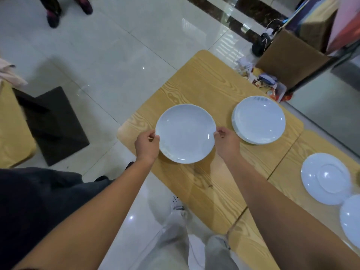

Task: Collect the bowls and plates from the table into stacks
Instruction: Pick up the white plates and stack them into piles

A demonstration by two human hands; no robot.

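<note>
A white plate [185, 133] is over the left end of the wooden table [204, 84]. My left hand [147, 146] pinches its left rim and my right hand [227, 142] pinches its right rim. To the right stands a stack of white plates [259, 119]. Further right, near the frame edge, an upside-down white plate [327, 178] lies on the table, and another white dish [350, 219] is partly cut off beside it. Whether the held plate touches the table I cannot tell.
A second wooden table [292, 172] joins on the right. A dark stool [52, 125] stands on the tiled floor at left. A cardboard box [290, 55] and a tub of clutter [270, 86] sit beyond the table. Another person's feet [68, 8] are at top left.
</note>
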